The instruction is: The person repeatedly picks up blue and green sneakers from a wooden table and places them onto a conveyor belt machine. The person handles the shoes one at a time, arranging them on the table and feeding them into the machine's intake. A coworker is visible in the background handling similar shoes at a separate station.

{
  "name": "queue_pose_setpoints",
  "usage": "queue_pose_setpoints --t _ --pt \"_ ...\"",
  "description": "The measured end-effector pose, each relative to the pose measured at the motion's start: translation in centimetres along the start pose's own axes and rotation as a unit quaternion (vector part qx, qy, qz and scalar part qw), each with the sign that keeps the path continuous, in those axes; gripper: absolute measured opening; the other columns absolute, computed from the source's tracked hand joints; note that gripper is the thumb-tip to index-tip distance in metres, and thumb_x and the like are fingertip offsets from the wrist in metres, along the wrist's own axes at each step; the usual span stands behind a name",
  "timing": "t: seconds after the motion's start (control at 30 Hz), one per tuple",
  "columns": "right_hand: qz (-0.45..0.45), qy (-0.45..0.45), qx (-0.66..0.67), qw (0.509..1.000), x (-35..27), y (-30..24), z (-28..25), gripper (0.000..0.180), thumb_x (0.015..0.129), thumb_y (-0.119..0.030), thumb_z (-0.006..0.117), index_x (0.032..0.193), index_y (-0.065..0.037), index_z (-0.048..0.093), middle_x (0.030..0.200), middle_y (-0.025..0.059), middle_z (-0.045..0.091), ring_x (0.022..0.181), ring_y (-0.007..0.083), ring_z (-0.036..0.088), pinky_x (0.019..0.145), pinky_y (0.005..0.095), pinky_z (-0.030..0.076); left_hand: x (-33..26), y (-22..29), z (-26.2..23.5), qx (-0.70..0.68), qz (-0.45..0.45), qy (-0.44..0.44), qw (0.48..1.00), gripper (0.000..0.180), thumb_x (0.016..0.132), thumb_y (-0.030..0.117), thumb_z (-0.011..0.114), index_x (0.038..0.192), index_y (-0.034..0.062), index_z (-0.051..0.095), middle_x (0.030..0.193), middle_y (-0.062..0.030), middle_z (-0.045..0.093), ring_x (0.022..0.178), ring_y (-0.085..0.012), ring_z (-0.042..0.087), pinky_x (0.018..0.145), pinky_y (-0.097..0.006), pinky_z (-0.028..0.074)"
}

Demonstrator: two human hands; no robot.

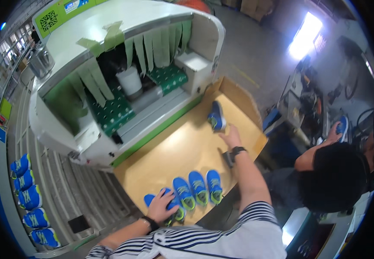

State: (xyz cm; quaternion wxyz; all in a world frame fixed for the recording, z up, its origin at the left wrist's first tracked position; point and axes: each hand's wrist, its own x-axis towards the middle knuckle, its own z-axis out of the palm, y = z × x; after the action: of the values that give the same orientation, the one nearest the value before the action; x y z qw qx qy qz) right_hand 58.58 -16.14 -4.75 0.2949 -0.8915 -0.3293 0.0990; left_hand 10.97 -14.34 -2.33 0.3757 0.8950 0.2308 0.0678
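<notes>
Several blue sneakers with yellow-green linings stand in a row along the near edge of a tan tabletop (161, 159). My left hand (161, 207) lies over the left end of that row, its fingers curved on a blue sneaker (169, 194) and partly covering the one beside it. A single blue sneaker (216, 115) stands at the far right of the tabletop. Just short of its near end is my right hand (231, 136), with thumb and forefinger apart and nothing visible between them. A gap or light contact there cannot be told.
A white machine (126, 30) with hanging strip curtains and a green perforated belt (109, 112) adjoins the table. Cardboard (243, 99) edges its far right. More blue sneakers (29, 196) line a rack at left. A co-worker (338, 172) at right holds a blue sneaker (343, 128).
</notes>
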Motion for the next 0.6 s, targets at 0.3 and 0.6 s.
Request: queue_pose_setpoints --t 0.3,0.6 --pt "0.081 -0.002 -0.115 0.99 5.4 -4.1 6.1 0.114 0.066 -0.031 0.084 0.154 -0.003 0.017 0.141 0.0281 0.04 0.134 0.0424 0.038 0.111 0.0471 0.038 -0.4 -0.2 0.1 0.005 -0.044 -0.021 0.999 0.055 0.085 0.047 0.07 0.124 0.0087 0.066 0.144 -0.0082 0.055 0.139 -0.0391 0.041 0.108 -0.05 0.039" --pt "0.138 -0.298 0.182 0.927 -6.5 -4.0 -4.1 0.093 0.073 -0.035 0.079 0.145 0.005 0.035 0.132 0.0239 0.055 0.116 0.0309 0.059 0.1 0.0379 0.047 -0.3 -0.8 0.5 -0.002 -0.036 -0.037 0.999 0.061 0.087 0.052 0.066 0.131 0.0093 0.062 0.145 -0.0093 0.053 0.139 -0.0384 0.04 0.109 -0.051 0.038"
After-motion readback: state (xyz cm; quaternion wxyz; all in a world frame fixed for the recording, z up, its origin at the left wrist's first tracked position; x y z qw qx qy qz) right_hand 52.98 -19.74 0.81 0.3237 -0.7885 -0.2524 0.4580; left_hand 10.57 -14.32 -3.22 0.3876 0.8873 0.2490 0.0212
